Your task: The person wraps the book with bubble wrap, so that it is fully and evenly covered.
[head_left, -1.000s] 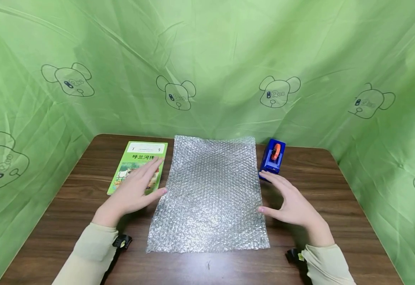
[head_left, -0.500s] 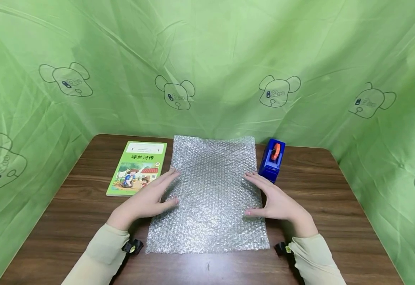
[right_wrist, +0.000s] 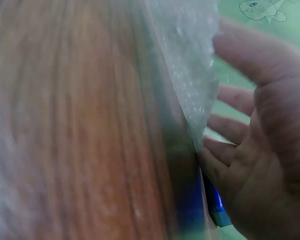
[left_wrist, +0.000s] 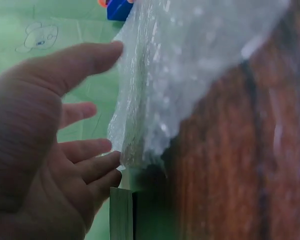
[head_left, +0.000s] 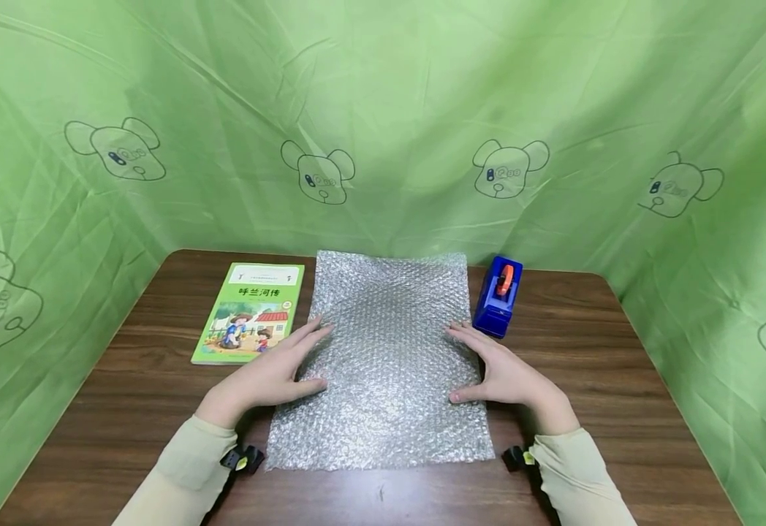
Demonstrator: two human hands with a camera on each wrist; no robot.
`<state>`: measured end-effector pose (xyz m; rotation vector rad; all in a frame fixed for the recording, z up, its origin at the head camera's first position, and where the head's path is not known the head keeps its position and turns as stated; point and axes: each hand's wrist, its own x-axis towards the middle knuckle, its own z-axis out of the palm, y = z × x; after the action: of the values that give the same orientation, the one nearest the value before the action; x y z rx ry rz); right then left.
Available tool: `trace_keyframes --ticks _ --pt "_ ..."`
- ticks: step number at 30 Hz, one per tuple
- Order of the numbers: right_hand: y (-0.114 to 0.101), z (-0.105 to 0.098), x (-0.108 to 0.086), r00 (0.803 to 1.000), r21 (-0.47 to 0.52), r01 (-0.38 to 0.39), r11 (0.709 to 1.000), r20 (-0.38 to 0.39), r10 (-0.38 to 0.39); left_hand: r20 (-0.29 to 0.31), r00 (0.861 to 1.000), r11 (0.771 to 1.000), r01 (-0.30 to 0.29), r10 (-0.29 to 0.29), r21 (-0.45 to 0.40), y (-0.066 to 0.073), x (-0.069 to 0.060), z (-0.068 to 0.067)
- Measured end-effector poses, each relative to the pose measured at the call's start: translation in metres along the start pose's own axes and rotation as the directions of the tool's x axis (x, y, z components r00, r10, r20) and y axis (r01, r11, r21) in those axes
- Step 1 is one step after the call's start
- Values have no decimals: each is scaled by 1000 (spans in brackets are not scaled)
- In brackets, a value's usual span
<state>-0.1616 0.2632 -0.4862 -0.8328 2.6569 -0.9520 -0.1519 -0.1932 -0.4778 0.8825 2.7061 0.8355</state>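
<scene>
A sheet of clear, silvery bubble wrap (head_left: 386, 351) lies flat in the middle of the table in the head view. My left hand (head_left: 267, 376) is at its left edge, thumb and fingers spread and fairly straight. Mirroring it, my right hand (head_left: 511, 376) is at the right edge with its fingers extended. In the left wrist view, the fingertips (left_wrist: 107, 145) come close to the bubble wrap (left_wrist: 175, 60); whether they touch it I cannot tell. The right wrist view shows the other fingers (right_wrist: 230, 129) beside the bubble wrap's edge (right_wrist: 190, 65). Neither hand grips anything.
A green picture-covered book (head_left: 251, 310) lies left of the bubble wrap, just beyond my left hand. Beyond my right hand stands a blue tape dispenser (head_left: 496, 303) with an orange wheel. Green cloth (head_left: 389, 109) encloses the brown wooden table (head_left: 593, 351) at the back and sides.
Both hands have moved inward over the bubble wrap's side edges; the left has come off the book. Over the last half second they have hardly moved. The bubble wrap, book and dispenser stay put.
</scene>
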Motion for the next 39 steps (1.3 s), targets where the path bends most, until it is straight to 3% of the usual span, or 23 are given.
trace_keyframes --ticks 6,11,21,39 --pt "1 1 2 1000 -3 -18 1000 18 18 32 999 999 1 -3 52 3 0 0" --pt "2 2 2 999 -15 -25 1000 21 25 45 999 999 20 -22 44 5 2 1" --pt "1 3 1 999 -14 -44 999 18 45 30 999 998 27 -28 50 6 5 5" --pt "-1 4 2 997 -25 -74 997 15 74 -103 990 981 115 -100 155 23 5 0"
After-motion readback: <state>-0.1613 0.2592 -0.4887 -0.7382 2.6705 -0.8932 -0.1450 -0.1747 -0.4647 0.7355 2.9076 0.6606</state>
